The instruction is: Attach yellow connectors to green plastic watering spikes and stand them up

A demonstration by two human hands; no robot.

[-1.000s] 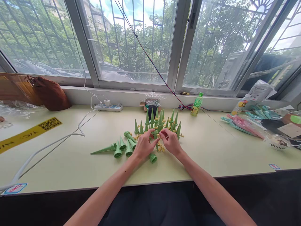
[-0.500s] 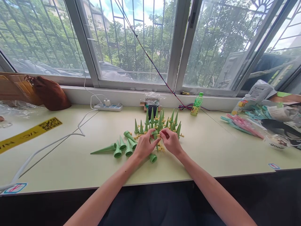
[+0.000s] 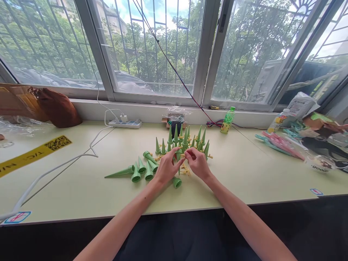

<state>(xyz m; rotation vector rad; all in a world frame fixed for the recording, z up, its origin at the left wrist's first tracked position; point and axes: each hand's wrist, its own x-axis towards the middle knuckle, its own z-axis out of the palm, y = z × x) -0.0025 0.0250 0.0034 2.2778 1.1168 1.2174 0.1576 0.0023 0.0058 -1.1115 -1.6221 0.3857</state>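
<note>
Between the thumb and fingers of my left hand (image 3: 167, 166) is a green plastic plant watering spike (image 3: 178, 155), its tip pointing down. My right hand (image 3: 198, 162) pinches a small yellow valve (image 3: 184, 155) at the spike's side; the fingers cover part of it. Behind my hands several green spikes (image 3: 185, 138) with yellow valves stand upright, points up. To the left lie loose green spikes (image 3: 136, 174), some on their sides. One more spike (image 3: 177, 182) rests in front of my left wrist, and small yellow valves (image 3: 186, 170) are scattered under my hands.
A white power strip (image 3: 125, 124) and a green-capped bottle (image 3: 227, 120) stand near the window. A white cable (image 3: 81, 155) crosses the table's left side. Plastic bags (image 3: 285, 145) and other clutter fill the right, where a hand (image 3: 343, 128) touches a cardboard box (image 3: 320, 125).
My hands have barely moved; the spike in my left hand has shifted slightly. At the far right, the cardboard box has moved and tilted, with another person's hand now beside it.
</note>
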